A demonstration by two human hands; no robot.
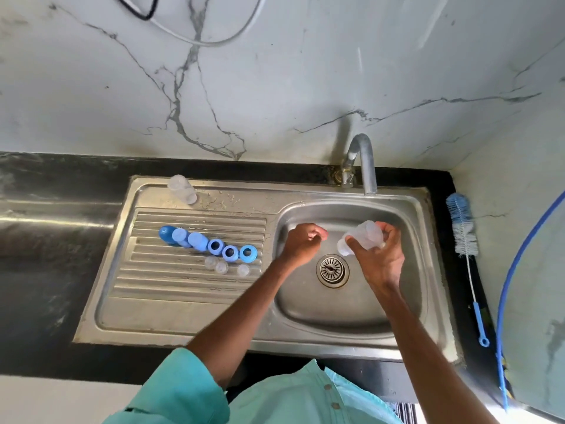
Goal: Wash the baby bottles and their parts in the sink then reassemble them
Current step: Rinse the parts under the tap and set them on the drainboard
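Right hand point(379, 258) is wrapped round a clear plastic baby bottle point(363, 237) over the steel sink bowl point(336, 313). The left hand point(302, 240) is curled, but its hold cannot be told. Farther off, blue plastic rings point(230, 253) are lined up before a second clear bottle point(182, 189).

A blue hose point(499, 325) curves past the counter's point(46, 270) right edge; a white cable point(198, 42) and a black cable point(146, 16) hang on the marble wall point(305, 87).
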